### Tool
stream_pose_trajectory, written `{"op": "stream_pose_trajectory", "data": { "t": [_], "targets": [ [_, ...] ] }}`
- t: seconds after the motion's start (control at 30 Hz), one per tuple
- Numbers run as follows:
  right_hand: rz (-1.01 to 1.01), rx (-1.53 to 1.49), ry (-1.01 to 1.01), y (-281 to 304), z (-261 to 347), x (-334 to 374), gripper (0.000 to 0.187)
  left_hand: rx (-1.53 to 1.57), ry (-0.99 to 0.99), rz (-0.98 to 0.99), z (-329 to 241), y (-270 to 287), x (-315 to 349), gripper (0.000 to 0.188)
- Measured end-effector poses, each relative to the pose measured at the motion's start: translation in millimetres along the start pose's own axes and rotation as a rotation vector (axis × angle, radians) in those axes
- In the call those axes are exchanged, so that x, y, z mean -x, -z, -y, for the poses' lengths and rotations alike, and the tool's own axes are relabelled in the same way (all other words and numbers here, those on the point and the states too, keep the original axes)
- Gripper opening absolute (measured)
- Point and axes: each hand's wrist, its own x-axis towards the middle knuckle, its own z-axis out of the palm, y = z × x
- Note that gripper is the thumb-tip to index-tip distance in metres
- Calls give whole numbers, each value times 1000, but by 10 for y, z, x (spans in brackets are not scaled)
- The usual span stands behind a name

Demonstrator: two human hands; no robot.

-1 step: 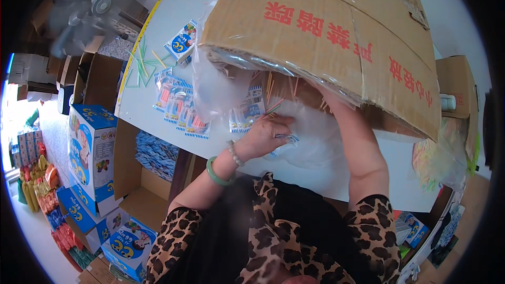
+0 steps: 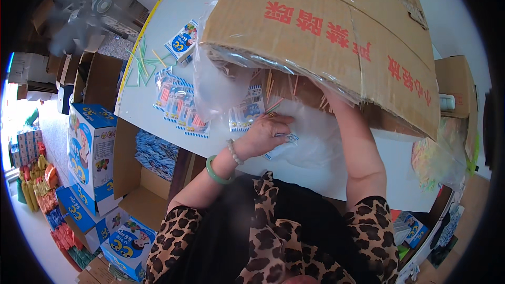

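My left hand [image 2: 267, 134] is curled closed over the table, with the blue-and-white edge of a small clear packet [image 2: 292, 138] sticking out under its fingers. Thin coloured sticks [image 2: 274, 106] show just above its knuckles; whether the hand grips them too, I cannot tell. My right hand reaches into the open side of a big cardboard box [image 2: 315, 16] lying tipped on the table; the box edge hides the fingers. More thin sticks [image 2: 270, 85] show in the box's mouth. Beside the left hand lies a filled clear packet [image 2: 246, 109].
Several filled packets [image 2: 181, 106] and a small printed box [image 2: 182, 39] lie left of the clear plastic liner [image 2: 213, 94]. Loose green sticks [image 2: 141, 66] lie near the table's yellow-marked edge. An open carton [image 2: 144, 200] of blue packets stands below left. A bag [image 2: 434, 160] of coloured sticks is at right.
My right forearm has shifted very slightly. Otherwise the hands and things stay where they were.
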Motion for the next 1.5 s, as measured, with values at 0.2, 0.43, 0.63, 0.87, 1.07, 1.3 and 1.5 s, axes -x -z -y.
{"op": "stream_pose_trajectory", "data": {
  "t": [0.2, 0.43, 0.63, 0.87, 1.07, 1.3, 1.5],
  "targets": [
    [117, 162, -77, 197, 34, 160, 35, 95, 59, -53, -273, 149, 78, 16],
    [334, 153, -155, 465, 444, 10, 34, -98, -22, -59, -304, -130, -9, 10],
    [428, 255, -326, 325, 831, 84, 47, -283, -46, 23, -176, -318, -31, 8],
    [625, 215, -487, 186, 764, -16, 46, -256, -30, 36, -129, -300, -31, 7],
    [400, -181, -327, 87, 230, -6, 43, -212, -20, 46, -140, -298, -18, 7],
    [-4, 40, 15, -130, 139, -345, 47, -244, -47, 22, -120, -315, -10, 7],
    [12, 350, 165, -377, -619, -88, 45, -249, -79, 56, -185, -300, -45, 7]
  ]
}}
